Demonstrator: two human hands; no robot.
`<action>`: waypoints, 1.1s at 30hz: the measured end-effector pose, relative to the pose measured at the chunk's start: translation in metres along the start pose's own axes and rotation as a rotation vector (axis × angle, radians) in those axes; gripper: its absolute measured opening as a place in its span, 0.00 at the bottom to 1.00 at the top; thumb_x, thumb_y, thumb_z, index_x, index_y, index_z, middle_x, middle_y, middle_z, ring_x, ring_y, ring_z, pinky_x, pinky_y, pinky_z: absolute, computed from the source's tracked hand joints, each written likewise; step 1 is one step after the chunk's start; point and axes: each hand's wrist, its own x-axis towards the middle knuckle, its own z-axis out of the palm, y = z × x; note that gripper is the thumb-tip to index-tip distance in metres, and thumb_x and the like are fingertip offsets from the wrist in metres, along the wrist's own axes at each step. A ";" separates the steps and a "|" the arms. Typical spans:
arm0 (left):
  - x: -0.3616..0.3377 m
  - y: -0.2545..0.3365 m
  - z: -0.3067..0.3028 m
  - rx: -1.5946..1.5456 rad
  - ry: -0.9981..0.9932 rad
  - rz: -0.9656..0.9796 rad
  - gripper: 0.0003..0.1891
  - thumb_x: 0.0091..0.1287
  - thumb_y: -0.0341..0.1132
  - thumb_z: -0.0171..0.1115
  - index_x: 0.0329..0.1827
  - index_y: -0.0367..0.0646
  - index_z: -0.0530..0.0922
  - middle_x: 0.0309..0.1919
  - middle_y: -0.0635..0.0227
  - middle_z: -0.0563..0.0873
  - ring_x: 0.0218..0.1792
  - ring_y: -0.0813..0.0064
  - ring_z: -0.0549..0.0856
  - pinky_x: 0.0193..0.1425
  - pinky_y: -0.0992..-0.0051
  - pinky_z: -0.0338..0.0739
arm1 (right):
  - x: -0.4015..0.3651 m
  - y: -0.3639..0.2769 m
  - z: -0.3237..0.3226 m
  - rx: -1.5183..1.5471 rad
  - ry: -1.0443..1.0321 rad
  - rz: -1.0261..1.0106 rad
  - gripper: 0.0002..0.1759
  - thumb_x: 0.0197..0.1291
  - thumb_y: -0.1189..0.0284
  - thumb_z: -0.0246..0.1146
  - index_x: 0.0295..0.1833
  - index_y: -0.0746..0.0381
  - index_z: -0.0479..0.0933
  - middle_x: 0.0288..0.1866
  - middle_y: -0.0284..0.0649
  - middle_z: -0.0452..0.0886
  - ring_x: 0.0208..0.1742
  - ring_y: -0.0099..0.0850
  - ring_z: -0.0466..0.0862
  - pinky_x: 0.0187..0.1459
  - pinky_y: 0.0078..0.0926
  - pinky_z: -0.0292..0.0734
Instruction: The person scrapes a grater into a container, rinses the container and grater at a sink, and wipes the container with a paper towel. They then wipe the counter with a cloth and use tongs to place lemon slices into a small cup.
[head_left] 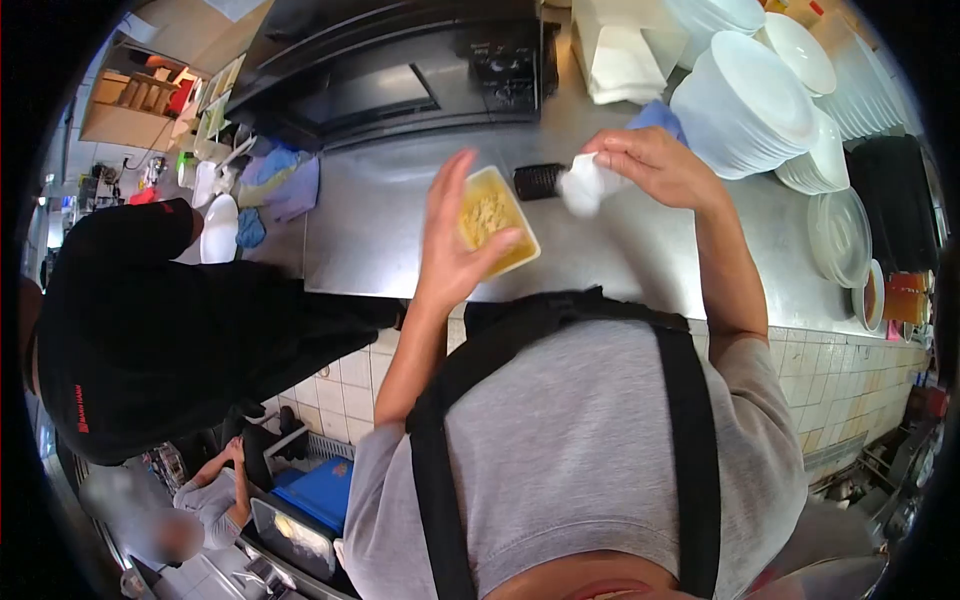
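My left hand [452,240] is open beside a rectangular plastic tub [530,240] of yellow food, its fingers extended along the left side and the thumb reaching over the near part. Pinched between the fingers of my right hand [652,165] is a crumpled white piece [582,188], blurred by motion; I cannot tell if it is tissue or thin plastic. It hangs over the steel counter [610,255], close to the right end of a small black perforated object [537,182]. That object lies just right of the tub.
A black oven-like appliance [390,85] stands at the back. Stacked white bowls [745,100] fill the right, with plastic lids [840,238] nearer me. White napkins [625,65] sit in a holder behind a blue cloth [660,120]. A person in black [130,310] is close on my left.
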 end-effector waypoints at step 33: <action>-0.019 -0.029 0.000 -0.786 0.297 -0.436 0.20 0.66 0.29 0.62 0.61 0.39 0.74 0.30 0.79 0.79 0.33 0.87 0.76 0.39 0.84 0.71 | 0.000 -0.011 0.103 1.027 0.363 0.224 0.10 0.63 0.74 0.63 0.49 0.61 0.80 0.39 0.31 0.81 0.40 0.18 0.79 0.45 0.20 0.75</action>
